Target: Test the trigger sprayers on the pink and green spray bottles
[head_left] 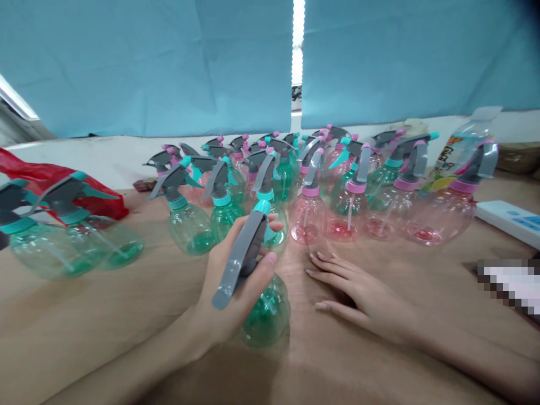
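Note:
My left hand [230, 281] is wrapped round the neck of a green spray bottle [266, 315] with a grey and turquoise trigger head. The bottle is at the front middle of the table, its nozzle facing away from me; whether its base touches the wood I cannot tell. To its right, my right hand [354, 289] lies palm down with the fingers stretched out and nothing in them. Just beyond that hand stands a pink spray bottle [307, 216], with another pink spray bottle [346, 219] beside it.
Several more green and pink spray bottles crowd the back of the wooden table [169, 315]. Two green bottles [107, 242] stand at the left before a red plastic bag [109, 202]. At the right are a clear labelled bottle [453, 149] and a white device with blue buttons [508, 219].

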`<action>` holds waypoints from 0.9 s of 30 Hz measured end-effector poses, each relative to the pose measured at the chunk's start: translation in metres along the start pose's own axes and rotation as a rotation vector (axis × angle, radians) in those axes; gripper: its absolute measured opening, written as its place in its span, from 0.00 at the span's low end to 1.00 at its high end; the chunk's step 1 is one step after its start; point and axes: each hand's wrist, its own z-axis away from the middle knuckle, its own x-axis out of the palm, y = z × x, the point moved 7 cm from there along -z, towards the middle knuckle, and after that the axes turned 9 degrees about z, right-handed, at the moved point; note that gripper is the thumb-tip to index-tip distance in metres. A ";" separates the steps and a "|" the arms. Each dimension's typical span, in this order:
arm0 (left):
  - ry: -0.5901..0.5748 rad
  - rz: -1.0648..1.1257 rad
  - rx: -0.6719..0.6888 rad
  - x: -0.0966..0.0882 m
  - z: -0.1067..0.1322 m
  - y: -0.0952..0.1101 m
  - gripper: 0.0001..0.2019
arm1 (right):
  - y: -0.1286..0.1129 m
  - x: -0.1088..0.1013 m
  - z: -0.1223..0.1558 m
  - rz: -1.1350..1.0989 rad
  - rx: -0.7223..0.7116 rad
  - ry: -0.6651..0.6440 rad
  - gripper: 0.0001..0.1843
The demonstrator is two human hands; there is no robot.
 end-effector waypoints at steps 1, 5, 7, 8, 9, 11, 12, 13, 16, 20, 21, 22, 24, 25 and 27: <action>0.000 -0.003 0.000 0.000 0.000 0.000 0.18 | 0.000 0.000 0.000 0.000 -0.001 -0.002 0.32; 0.012 0.021 -0.011 0.000 0.000 -0.001 0.19 | 0.000 0.000 0.000 -0.016 -0.001 0.015 0.31; 0.014 0.023 -0.027 0.000 0.000 -0.002 0.20 | 0.000 -0.001 0.001 -0.018 -0.003 0.023 0.31; 0.015 0.021 -0.031 0.000 0.000 -0.003 0.20 | 0.000 -0.001 0.001 -0.018 -0.005 0.026 0.30; 0.016 0.016 -0.034 0.000 0.000 -0.003 0.20 | 0.000 -0.001 0.001 -0.019 -0.006 0.028 0.30; 0.013 0.013 -0.037 0.000 0.000 -0.003 0.19 | 0.000 -0.001 0.001 -0.022 -0.008 0.028 0.30; 0.011 0.014 -0.035 0.000 0.000 -0.003 0.19 | 0.000 0.000 0.001 -0.022 -0.008 0.027 0.30; 0.008 0.014 -0.034 0.000 0.000 -0.003 0.19 | 0.000 0.000 0.001 -0.022 -0.008 0.025 0.31; 0.000 0.009 -0.030 0.001 0.001 -0.003 0.19 | 0.000 0.000 0.000 -0.010 -0.009 0.014 0.31; 0.008 0.019 -0.042 0.000 -0.001 -0.003 0.19 | -0.001 -0.001 -0.001 0.020 0.000 -0.011 0.32; 0.008 0.016 -0.044 0.000 -0.002 -0.003 0.19 | -0.001 0.000 -0.001 0.023 0.001 -0.017 0.32; 0.000 0.007 -0.046 0.001 -0.002 -0.001 0.19 | -0.001 0.000 -0.001 0.024 0.001 -0.020 0.32; -0.021 -0.012 -0.040 0.001 -0.004 0.002 0.18 | -0.001 0.000 -0.001 0.024 -0.001 -0.025 0.32; -0.032 -0.017 -0.039 0.001 -0.005 0.003 0.18 | -0.001 0.001 -0.001 0.027 -0.002 -0.026 0.32; -0.041 -0.006 -0.034 0.000 -0.006 0.006 0.18 | 0.000 0.001 -0.001 0.039 -0.004 -0.027 0.32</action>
